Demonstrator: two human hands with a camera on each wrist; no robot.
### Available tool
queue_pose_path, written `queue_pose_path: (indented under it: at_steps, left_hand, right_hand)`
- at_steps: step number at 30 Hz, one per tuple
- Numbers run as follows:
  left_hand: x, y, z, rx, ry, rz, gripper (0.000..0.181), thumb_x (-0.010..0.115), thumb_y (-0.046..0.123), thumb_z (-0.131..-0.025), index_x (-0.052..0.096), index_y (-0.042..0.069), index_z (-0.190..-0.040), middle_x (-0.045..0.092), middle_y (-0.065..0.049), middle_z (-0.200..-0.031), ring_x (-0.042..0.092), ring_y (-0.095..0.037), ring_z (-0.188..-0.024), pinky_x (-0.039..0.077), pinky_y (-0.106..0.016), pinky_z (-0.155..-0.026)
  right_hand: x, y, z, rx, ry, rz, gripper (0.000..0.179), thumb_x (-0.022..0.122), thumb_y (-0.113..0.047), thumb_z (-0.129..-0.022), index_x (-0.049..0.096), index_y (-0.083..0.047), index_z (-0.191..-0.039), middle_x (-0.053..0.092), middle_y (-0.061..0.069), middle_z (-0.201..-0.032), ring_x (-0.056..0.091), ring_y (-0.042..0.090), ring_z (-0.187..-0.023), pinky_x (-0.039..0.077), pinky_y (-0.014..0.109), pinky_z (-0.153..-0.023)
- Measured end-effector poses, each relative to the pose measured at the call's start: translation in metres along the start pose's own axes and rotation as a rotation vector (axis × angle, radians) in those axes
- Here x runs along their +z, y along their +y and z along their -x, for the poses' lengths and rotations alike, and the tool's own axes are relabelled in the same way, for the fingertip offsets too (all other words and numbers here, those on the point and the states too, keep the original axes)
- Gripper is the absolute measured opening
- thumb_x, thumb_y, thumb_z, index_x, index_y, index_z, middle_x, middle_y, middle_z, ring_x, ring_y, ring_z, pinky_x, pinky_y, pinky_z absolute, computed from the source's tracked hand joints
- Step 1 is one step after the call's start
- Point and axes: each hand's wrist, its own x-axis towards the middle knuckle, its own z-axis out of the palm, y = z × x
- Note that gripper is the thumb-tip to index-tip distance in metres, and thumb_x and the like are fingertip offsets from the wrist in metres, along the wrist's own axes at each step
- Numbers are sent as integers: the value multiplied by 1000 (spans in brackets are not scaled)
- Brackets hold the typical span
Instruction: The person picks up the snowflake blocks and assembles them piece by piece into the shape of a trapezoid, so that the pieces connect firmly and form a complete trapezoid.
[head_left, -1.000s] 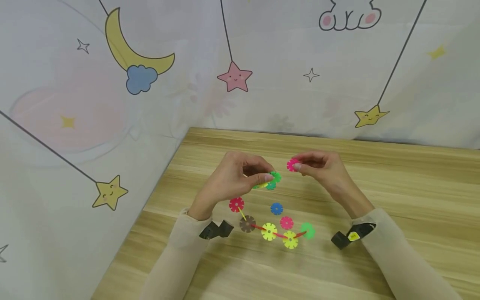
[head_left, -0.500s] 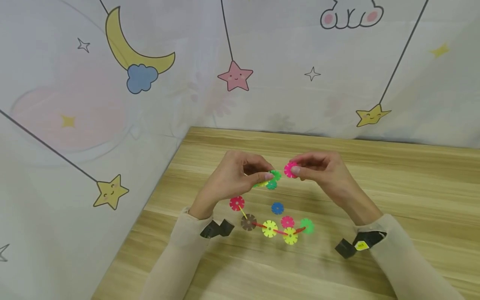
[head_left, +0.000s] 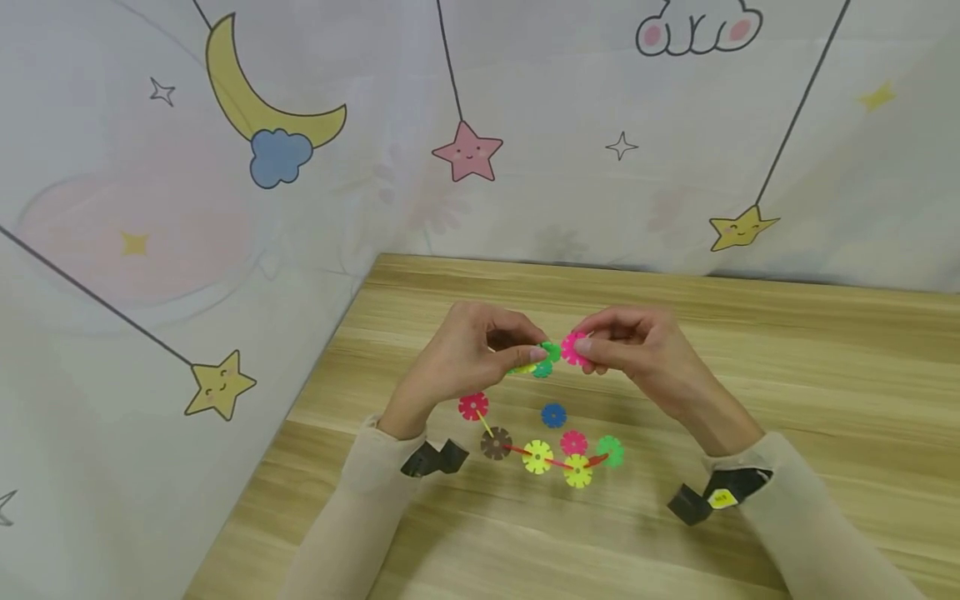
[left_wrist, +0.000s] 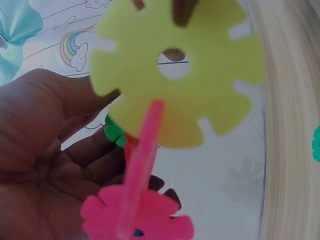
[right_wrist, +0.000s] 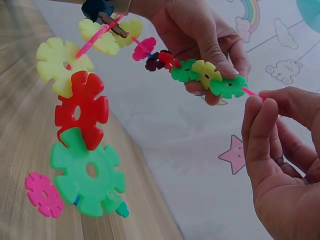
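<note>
My left hand (head_left: 480, 350) pinches a green notched snowflake disc (head_left: 552, 352) between thumb and fingers, at the end of a chain of interlocked discs. My right hand (head_left: 645, 358) pinches a pink disc (head_left: 573, 348), seen edge-on in the right wrist view. The pink edge meets the green disc's rim; whether the slots engage, I cannot tell. Below the hands the chain curves through a red disc (head_left: 473, 406), a brown disc (head_left: 496, 443) and yellow discs (head_left: 537, 457) to a green end disc (head_left: 611, 451). A yellow disc (left_wrist: 215, 75) fills much of the left wrist view.
A blue disc (head_left: 553, 415) and another pink disc (head_left: 573, 442) appear inside the chain's curve, above or on the wooden table (head_left: 825, 400). A printed cloth backdrop (head_left: 555, 83) stands behind and left of the table. Both wrists wear black camera straps.
My right hand has moved left and slightly down, bringing the pink disc from apart to the edge of the green disc. My left hand has stayed nearly still; the chain's free end has swayed slightly.
</note>
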Motion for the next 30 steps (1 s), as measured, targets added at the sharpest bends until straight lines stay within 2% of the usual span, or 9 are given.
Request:
queue_pose_path:
  at_steps: [8,15,22,30]
  left_hand:
    - [1,-1,0,-7,9,-21,7,78,13,-99,84,10,-102,82,0,-91,66,-11,-71,59,-26,-68]
    - [4,0,0,61,55,-83,5,80,11,-97,85,9,-98,79,-2,-84,58,-11,-65,51,-22,-60]
    - [9,0,-3,137,111,-77,8,81,6,-95,83,7,-87,78,-4,-80,53,-8,-62,47,-21,-58]
    - [13,3,-3,131,128,-75,15,83,1,-92,79,8,-79,72,-4,-79,48,-9,-62,39,-20,-58]
  right_hand:
    - [4,2,-1,50,13,-40,12,71,1,-100,79,-7,-104,77,-3,-86,70,10,-72,62,25,-72]
    - [12,0,-1,33,53,-135,15,70,4,-100,79,-8,-99,80,0,-94,71,9,-71,62,24,-70]
    - [17,2,-1,11,69,-188,20,66,6,-101,80,-9,-99,81,0,-94,72,8,-72,60,20,-70]
    - [19,3,-2,-11,36,-210,21,65,7,-102,80,-7,-100,81,0,-95,71,8,-72,60,20,-69]
